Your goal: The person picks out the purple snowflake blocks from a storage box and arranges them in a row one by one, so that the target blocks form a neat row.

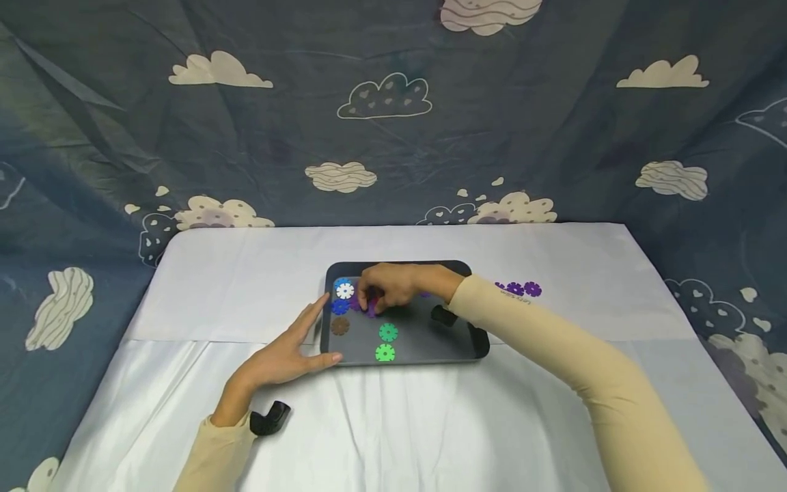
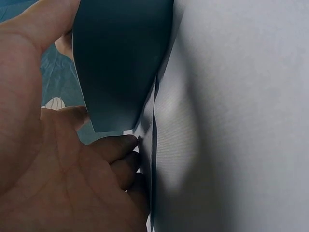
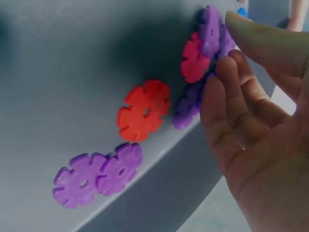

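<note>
The left hand [image 1: 279, 357], spread wide, touches the left edge of the tray [image 1: 430, 345]. The right hand [image 1: 396, 283] is by purple notched discs [image 3: 210, 33] inside, far left; I can't tell if it pinches one.

1. L sleeve [image 1: 212, 456] & R sleeve [image 1: 553, 342]: both long, beige.
2. Curved blk piece [image 1: 270, 418] is by end of L sleeve; short blk piece [image 1: 444, 315] by end of R sleeve.
3. L hand [image 1: 279, 359] & R hand [image 1: 393, 283] are bare.

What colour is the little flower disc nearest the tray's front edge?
That disc is bright green; the head view shows it best.
</note>
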Tool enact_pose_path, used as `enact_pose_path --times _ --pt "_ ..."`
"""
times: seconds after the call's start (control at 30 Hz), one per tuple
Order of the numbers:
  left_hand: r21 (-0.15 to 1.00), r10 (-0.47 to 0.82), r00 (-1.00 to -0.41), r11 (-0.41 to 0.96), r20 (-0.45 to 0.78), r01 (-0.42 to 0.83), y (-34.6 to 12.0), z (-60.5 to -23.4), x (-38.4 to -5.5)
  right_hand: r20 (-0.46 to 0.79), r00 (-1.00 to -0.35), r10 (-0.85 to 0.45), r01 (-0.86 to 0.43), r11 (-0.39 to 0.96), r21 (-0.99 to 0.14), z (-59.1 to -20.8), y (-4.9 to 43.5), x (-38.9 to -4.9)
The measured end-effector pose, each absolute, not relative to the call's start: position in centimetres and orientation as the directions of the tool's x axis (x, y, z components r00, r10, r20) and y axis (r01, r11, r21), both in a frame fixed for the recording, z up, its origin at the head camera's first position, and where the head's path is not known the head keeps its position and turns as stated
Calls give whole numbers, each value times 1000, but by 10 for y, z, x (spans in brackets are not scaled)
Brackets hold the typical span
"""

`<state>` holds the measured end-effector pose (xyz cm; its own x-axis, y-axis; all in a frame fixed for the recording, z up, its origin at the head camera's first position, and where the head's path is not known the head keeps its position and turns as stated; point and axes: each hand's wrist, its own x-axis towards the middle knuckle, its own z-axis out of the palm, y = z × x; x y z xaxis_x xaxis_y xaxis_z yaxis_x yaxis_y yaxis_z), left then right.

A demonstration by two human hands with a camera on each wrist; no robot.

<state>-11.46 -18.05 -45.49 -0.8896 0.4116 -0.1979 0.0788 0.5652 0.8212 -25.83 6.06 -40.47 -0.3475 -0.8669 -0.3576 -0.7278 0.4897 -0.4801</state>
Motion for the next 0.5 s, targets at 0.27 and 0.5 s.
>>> enact_pose_path --times 0.27,0.5 --pt "818 402 -890 572 -215 61 -179 -456 -116 -364 -375 -852 -752 510 -418 -410 62 -261" --pt "812 399 -888 581 -227 54 -179 -453 -115 -370 -380 -848 -749 517 -415 -411 61 -261"
